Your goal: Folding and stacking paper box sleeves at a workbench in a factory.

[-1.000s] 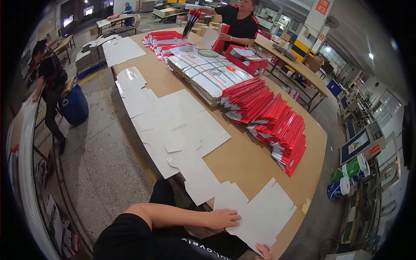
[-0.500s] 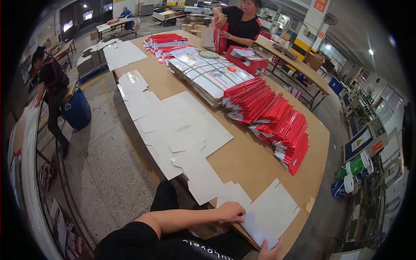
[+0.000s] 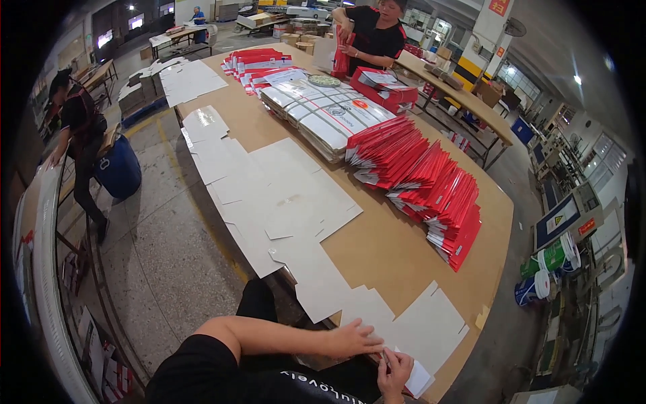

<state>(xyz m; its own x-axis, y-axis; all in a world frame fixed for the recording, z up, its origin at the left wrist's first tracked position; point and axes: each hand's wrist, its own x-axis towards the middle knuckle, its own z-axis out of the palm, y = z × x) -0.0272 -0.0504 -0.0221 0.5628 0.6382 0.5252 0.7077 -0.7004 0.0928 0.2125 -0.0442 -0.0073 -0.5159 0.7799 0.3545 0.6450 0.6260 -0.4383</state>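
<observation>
A flat white cardboard blank [image 3: 431, 322] with slits along its edge lies at the table's near end, in front of me. My left hand [image 3: 354, 339] rests on its near left part, fingers stretched out and pressing down. Just to the right, my right hand [image 3: 396, 372] is closed at the blank's near edge, thumb and fingers pinched together. A pale, bent flap [image 3: 420, 380] sticks out beside the right hand's fingers. The two hands nearly touch, and they hide the edge between them.
Overlapping white blanks [image 3: 296, 195] run along the table's left side. Fanned red-and-white folded cartons [image 3: 424, 182] lie right of centre, beside a strapped white stack [image 3: 330, 111]. Across the table a person [image 3: 373, 34] holds a red carton. Another person [image 3: 77, 128] stands left.
My right hand has moved left and up from the blank's near corner, toward my left hand. The left hand's fingers have spread out from a pinch. The near edge is now bent up.
</observation>
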